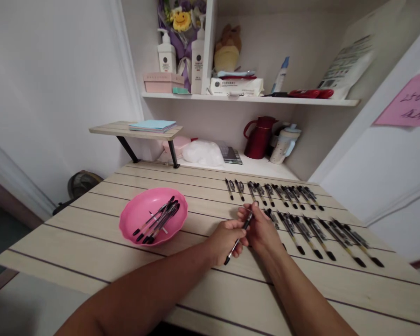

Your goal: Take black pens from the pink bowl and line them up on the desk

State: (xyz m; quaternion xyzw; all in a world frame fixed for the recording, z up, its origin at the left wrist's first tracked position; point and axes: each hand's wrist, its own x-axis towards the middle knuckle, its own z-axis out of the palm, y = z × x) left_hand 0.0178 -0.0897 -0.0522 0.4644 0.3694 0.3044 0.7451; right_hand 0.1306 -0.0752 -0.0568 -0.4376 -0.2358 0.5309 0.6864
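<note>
Left grip (227, 238) is pinching pen (248, 221) near mid-barrel; right grip (263, 231) is curling round its upper part, probably for steadying it with two supports. Pen is slanting between both grips, above worktop (210, 196); I am seeing black lower end, clear-looking barrel, dark middle. To left of grips, pink bowl (133, 210) is holding loose pens (162, 220), raised rim perhaps preventing rolling. Beyond and to right, far row of pens (280, 196) and near row of pens (308, 236) are lying spaced, seemingly so groups are staying separate.

Place: a home, by the looks
Shelf (196, 97): here's a plush toy (227, 50), pump bottles (166, 55)
Below: red jug (261, 138), tumbler (283, 145)
</note>
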